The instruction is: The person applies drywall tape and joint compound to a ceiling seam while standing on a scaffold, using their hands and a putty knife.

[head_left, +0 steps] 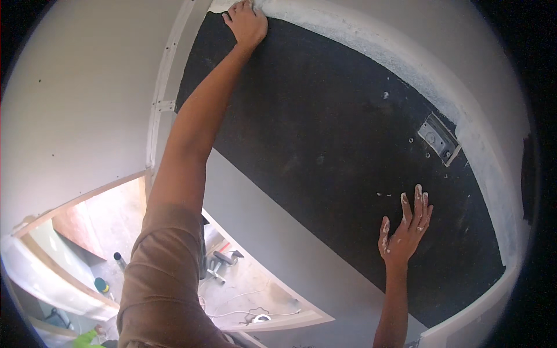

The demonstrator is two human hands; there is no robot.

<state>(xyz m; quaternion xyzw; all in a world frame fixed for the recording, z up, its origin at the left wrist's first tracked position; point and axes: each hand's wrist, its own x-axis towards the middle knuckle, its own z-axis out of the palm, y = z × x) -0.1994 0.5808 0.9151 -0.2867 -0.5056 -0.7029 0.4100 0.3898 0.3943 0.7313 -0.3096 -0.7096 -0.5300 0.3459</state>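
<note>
A large dark panel [301, 122] with a curved upper edge fills the middle of the view. Its top left corner is under my left hand [248, 26], whose thumb stands apart from the fingers. Those fingertips reach onto the whitish band [371, 52] along the panel's edge, close to the picture's rim. Lower right, my right hand [403, 235] lies against the dark surface with fingers spread and nothing held. White residue covers its fingertips. Above it, a rectangular metal electrical box [439, 139] sits in a cutout, with small white specks around it.
Pale wallboard [87, 87] with screw dots rises at left, beside a wood-edged opening [87, 200]. A grey strip [278, 214] borders the panel below. Far below, the floor [249, 290] holds cords and a stand-like object [223, 261]. Bright green clothing of another person [87, 338] shows bottom left.
</note>
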